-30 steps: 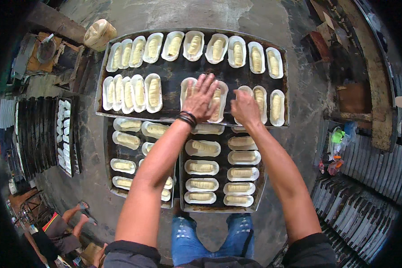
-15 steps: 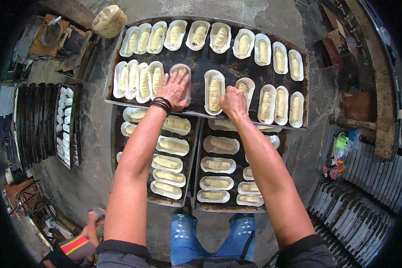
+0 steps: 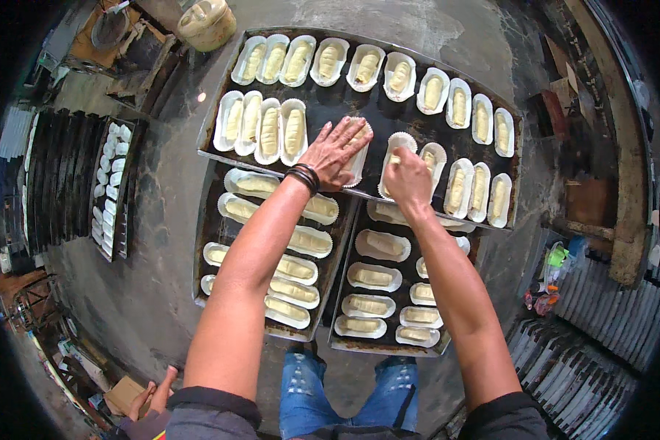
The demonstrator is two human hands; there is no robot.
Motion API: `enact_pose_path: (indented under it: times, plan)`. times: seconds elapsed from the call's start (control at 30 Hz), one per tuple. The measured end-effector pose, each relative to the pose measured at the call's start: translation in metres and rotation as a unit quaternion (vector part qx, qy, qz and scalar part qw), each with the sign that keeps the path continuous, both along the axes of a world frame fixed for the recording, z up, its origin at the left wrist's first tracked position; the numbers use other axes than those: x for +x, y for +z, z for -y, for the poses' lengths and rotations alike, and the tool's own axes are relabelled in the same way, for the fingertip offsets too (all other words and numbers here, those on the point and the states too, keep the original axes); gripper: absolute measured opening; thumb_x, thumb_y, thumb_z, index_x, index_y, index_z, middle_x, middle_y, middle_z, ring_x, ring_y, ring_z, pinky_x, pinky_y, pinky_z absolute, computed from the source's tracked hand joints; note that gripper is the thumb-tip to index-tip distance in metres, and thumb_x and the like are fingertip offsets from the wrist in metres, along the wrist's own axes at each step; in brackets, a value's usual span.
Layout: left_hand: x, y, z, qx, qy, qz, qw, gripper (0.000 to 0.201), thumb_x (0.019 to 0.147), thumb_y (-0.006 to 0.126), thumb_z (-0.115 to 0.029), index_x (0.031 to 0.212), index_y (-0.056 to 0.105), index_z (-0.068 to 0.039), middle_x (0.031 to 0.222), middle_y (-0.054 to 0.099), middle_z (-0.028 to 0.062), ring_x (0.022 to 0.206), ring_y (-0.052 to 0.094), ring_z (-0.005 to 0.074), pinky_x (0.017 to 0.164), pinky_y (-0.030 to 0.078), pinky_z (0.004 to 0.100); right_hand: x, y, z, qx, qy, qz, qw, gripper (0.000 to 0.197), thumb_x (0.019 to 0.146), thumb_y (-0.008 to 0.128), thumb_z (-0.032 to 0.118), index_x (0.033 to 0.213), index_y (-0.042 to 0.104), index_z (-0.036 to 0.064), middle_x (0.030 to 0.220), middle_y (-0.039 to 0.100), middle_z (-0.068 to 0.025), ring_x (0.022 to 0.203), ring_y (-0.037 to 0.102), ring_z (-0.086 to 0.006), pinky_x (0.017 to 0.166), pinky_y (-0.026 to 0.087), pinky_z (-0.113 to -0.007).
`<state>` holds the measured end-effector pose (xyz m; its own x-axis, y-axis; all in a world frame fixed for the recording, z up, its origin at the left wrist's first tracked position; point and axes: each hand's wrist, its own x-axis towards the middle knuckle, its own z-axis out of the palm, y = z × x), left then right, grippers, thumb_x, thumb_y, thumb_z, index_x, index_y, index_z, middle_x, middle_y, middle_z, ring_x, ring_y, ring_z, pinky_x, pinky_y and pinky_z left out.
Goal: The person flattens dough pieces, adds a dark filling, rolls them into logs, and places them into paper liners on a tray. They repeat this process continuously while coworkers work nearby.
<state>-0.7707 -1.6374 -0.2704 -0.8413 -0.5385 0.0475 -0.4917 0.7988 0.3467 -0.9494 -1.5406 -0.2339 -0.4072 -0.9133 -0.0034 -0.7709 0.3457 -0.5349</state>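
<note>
My left hand (image 3: pixel 337 155) lies flat with fingers spread over a dough roll in a white fluted paper cup (image 3: pixel 358 165), hiding most of the roll. Beside it, my right hand (image 3: pixel 411 178) is closed over another paper cup (image 3: pixel 401 139). A pale dough roll (image 3: pixel 394 158) shows at its thumb side; the rest is covered by the fingers. Both hands are over the near row of a dark metal tray (image 3: pixel 330 110). Cupped dough rolls stand on either side, among them one roll (image 3: pixel 293 132) left of my left hand.
Two more dark trays with cupped rolls, a left one (image 3: pixel 213 213) and a right one (image 3: pixel 345 279), lie nearer me. A lidded bucket (image 3: pixel 207 26) stands far left. Stacked trays (image 3: pixel 59 183) are at left, more (image 3: pixel 565 374) at lower right. Another person's bare foot (image 3: pixel 170 374) shows lower left.
The view has shifted, moving the trays rightward in the picture. My left hand and the cup under it have come right, closer to my right hand. My right hand now covers the neighbouring cup's roll.
</note>
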Motion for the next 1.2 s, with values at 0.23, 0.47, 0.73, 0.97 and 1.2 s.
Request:
enact_pose_path:
  times: [0.23,0.47,0.73,0.97,1.2]
  plan:
    - [0.089,0.005,0.048,-0.099,0.205,0.132,0.965,0.081,0.073,0.058,-0.011,0.150,0.032,-0.010,0.160,0.022,0.0098,0.149,0.015,0.0328,0.119,0.010,0.0574,0.105,-0.028,0.097,0.044,0.062,0.062,0.995,0.043,0.081,0.065,0.026,0.109,0.059,-0.0048,0.100,0.065,-0.0317,0.098,0.064,-0.0452,0.087,0.052,-0.050]
    - [0.094,-0.015,0.065,0.005,0.129,0.286,0.949,0.109,0.063,0.080,-0.032,0.155,0.021,-0.023,0.162,0.018,0.0064,0.150,0.011,0.0345,0.118,0.011,0.0612,0.102,-0.052,0.094,0.056,0.059,0.022,0.996,0.038,0.076,0.068,0.004,0.109,0.052,-0.0057,0.098,0.065,-0.0290,0.095,0.065,-0.0454,0.085,0.054,-0.049]
    - [0.087,0.003,0.060,-0.005,0.071,0.251,0.965,0.097,0.069,0.075,-0.026,0.153,0.027,-0.025,0.163,0.016,0.0065,0.148,0.018,0.0337,0.118,0.013,0.0586,0.095,-0.013,0.058,0.126,0.039,0.018,0.991,0.044,0.077,0.071,0.011,0.112,0.050,-0.0053,0.095,0.066,-0.0289,0.092,0.066,-0.0451,0.082,0.054,-0.050]
    - [0.129,-0.011,0.041,0.053,0.193,0.170,0.965,0.061,0.097,0.045,-0.042,0.145,0.039,-0.005,0.151,0.038,0.0163,0.141,0.034,0.0327,0.116,0.023,0.0533,0.063,0.010,-0.076,-0.002,0.114,0.144,0.983,0.029,0.084,0.068,0.013,0.110,0.063,0.0018,0.093,0.069,-0.0151,0.082,0.068,-0.0324,0.074,0.053,-0.040]
    - [0.148,0.010,0.028,0.114,0.141,0.104,0.978,0.045,0.094,0.051,-0.042,0.120,0.061,-0.006,0.122,0.062,0.0181,0.111,0.060,0.0331,0.107,0.037,0.0481,0.038,0.010,-0.305,0.101,0.039,0.109,0.988,0.022,0.083,0.068,0.012,0.102,0.068,0.0005,0.081,0.067,-0.0120,0.064,0.062,-0.0204,0.060,0.050,-0.034]
